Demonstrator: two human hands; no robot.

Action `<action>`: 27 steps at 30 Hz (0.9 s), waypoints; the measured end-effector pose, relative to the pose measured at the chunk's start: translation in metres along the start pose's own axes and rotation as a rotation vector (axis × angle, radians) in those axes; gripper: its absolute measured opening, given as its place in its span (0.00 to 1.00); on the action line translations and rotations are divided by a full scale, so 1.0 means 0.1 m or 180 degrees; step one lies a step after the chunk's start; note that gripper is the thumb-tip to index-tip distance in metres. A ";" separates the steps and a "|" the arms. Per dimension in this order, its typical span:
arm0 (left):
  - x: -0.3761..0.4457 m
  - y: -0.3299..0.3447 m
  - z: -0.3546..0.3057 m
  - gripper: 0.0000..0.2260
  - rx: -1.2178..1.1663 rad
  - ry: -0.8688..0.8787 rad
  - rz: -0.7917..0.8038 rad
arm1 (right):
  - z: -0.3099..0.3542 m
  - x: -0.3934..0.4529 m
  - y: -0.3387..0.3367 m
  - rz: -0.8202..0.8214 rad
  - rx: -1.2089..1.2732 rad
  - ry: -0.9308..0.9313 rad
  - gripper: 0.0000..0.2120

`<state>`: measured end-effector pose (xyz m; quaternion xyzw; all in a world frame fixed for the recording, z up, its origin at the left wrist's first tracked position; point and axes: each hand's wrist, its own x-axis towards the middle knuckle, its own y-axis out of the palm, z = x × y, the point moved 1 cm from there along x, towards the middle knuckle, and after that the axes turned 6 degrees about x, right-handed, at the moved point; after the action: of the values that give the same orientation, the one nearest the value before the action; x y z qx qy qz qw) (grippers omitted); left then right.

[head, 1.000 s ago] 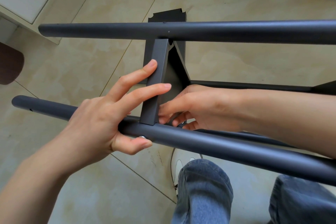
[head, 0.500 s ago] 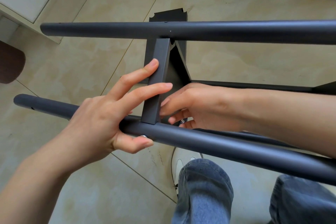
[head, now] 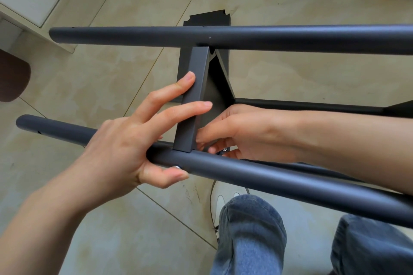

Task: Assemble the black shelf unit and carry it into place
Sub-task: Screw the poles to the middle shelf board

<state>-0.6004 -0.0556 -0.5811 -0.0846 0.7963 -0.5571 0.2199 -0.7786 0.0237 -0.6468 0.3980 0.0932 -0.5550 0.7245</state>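
Counted: two long round black metal tubes (head: pixel 290 39) (head: pixel 279 182); one flat black metal crossbar (head: pixel 194 96) joined between them; one small silver screw head (head: pixel 177 166) seen on the near tube; two bare hands (head: pixel 125 149) (head: pixel 241 131); two blue-jeaned knees (head: pixel 250 230).

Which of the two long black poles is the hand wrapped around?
The near pole, closest to the knees. The left hand grips it beside the crossbar; the far pole has no hand on it.
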 end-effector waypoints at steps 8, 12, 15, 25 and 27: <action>-0.01 -0.01 0.00 0.35 -0.0052 0.0009 -0.0023 | -0.02 0.01 -0.03 0.0187 -0.0212 -0.0316 0.18; 0.00 0.00 0.00 0.35 -0.0059 0.0018 -0.0024 | -0.03 0.01 -0.03 0.0175 -0.0238 -0.0286 0.14; 0.00 0.00 0.00 0.35 -0.0042 0.0030 -0.0024 | -0.03 0.01 -0.01 0.0120 -0.0190 -0.0250 0.11; 0.00 0.01 0.00 0.36 0.0014 -0.0004 0.0002 | 0.02 -0.02 -0.04 -0.0092 -0.0391 -0.0109 0.11; 0.00 0.01 0.00 0.37 0.0029 -0.0013 -0.0003 | 0.07 -0.08 -0.10 -0.0200 -0.0646 -0.0108 0.08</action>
<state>-0.6000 -0.0547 -0.5821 -0.0850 0.7933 -0.5607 0.2216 -0.7921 0.0247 -0.6421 0.3101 0.1491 -0.5718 0.7447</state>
